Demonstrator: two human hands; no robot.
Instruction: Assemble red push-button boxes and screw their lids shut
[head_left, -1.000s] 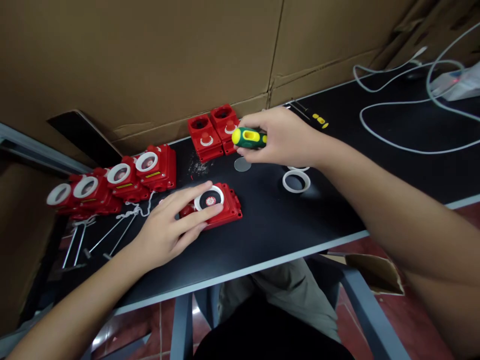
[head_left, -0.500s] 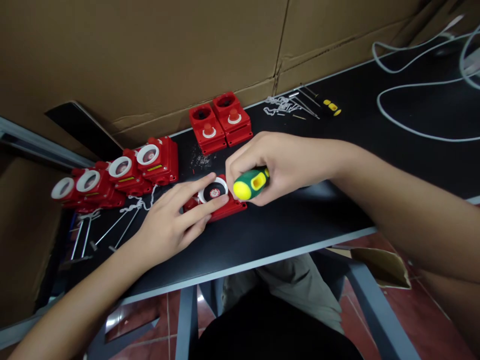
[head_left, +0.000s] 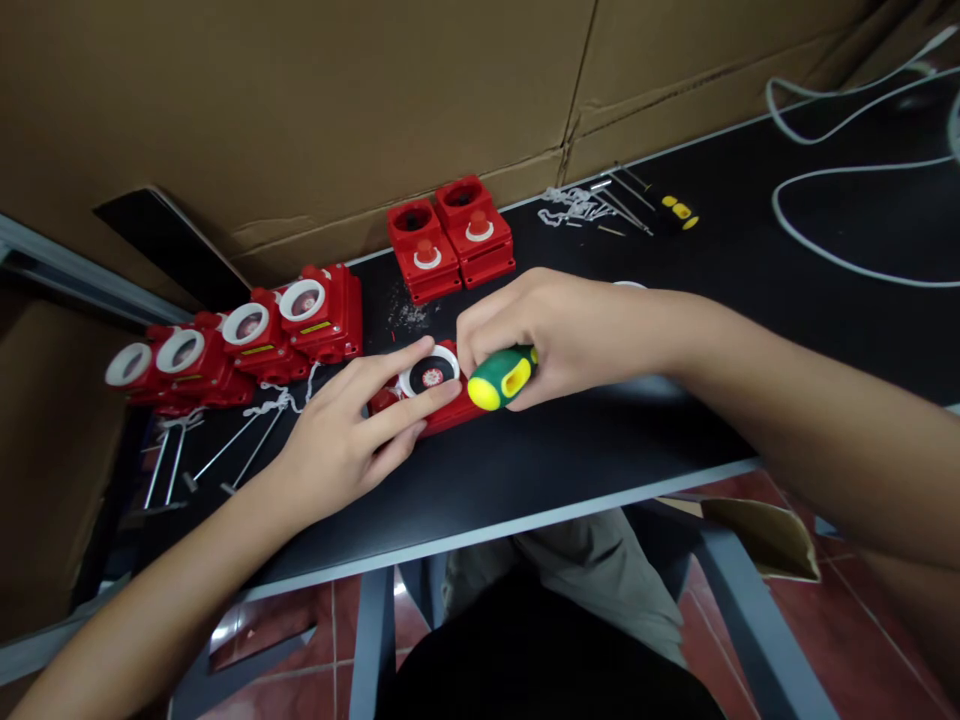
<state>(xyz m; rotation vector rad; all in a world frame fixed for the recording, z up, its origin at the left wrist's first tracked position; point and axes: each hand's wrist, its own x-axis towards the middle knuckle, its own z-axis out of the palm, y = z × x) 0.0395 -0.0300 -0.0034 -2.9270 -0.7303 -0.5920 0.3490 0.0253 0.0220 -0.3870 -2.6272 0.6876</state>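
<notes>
Brown cardboard (head_left: 375,90) backs a black desk (head_left: 570,460), on which a red box (head_left: 448,412) topped by a white ring (head_left: 454,360) lies flat, its long axis running roughly from half past eight to half past two. Resting on the box's nine o'clock end, the left hand (head_left: 337,430) is the nearer, two fingers spread apart to straddle the ring. From the right hand (head_left: 555,330), its grip wrapped firmly around a green-and-yellow handle (head_left: 501,372), the box lies between eight and nine o'clock; whether the handle's hidden far end touches it cannot be told.
</notes>
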